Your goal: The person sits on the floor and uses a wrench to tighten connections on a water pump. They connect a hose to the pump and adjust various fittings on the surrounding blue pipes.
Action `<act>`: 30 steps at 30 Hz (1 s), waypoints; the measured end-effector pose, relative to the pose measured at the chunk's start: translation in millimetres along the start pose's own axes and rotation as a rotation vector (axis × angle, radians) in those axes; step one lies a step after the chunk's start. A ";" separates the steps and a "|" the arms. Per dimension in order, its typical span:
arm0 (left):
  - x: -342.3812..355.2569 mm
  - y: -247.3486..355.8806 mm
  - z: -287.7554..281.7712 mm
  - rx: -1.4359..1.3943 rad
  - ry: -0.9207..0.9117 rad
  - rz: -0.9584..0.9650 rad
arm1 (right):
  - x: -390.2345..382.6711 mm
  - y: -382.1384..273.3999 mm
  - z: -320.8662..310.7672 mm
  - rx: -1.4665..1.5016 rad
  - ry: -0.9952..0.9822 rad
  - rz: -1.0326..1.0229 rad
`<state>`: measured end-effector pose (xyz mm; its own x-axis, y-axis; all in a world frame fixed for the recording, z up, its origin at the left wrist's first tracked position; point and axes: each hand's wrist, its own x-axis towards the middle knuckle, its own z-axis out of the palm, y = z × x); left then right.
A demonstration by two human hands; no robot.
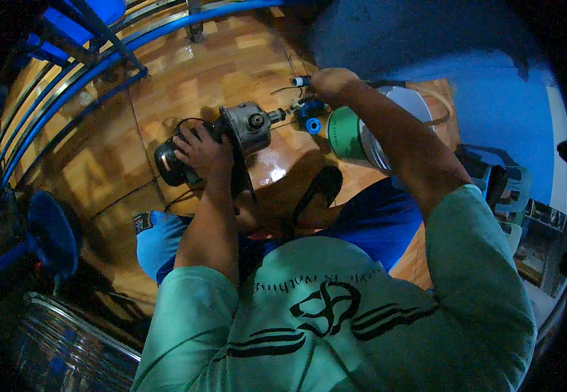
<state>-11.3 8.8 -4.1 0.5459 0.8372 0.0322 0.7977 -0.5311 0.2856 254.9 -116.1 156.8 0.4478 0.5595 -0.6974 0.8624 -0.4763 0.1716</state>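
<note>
I see the left hand point(203, 151) gripping the tool point(247, 127), well in from the right edge of the floor point(231, 62). The right hand point(334, 85) is beside a blue part point(313, 124), nearer that edge; I can't tell whether its fingers are closed.

Resting the left hand point(202, 151) on the tool point(245, 129); holding the right hand point(335, 85) out near a blue part point(313, 125) beside the tub point(346, 132).

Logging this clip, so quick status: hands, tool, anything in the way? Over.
Left hand over power tool. Right hand beside small blue part, grip unclear. Green-and-white bucket crowding right hand's side.
</note>
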 end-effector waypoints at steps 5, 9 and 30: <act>3.4 2.5 -7.2 0.007 -0.004 0.017 | -11.5 11.1 12.5 0.025 0.025 -0.056; 4.1 5.8 -4.2 -0.011 -0.002 0.021 | 10.0 -6.3 43.0 0.129 0.073 -0.055; 7.0 2.9 -4.9 0.070 -0.020 0.025 | 83.7 -58.2 94.6 -0.087 0.115 -0.042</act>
<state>-6.4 13.8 1.6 0.5701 0.8213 0.0188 0.7994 -0.5599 0.2176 219.9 -105.7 22.6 0.4310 0.6537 -0.6220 0.8957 -0.3933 0.2073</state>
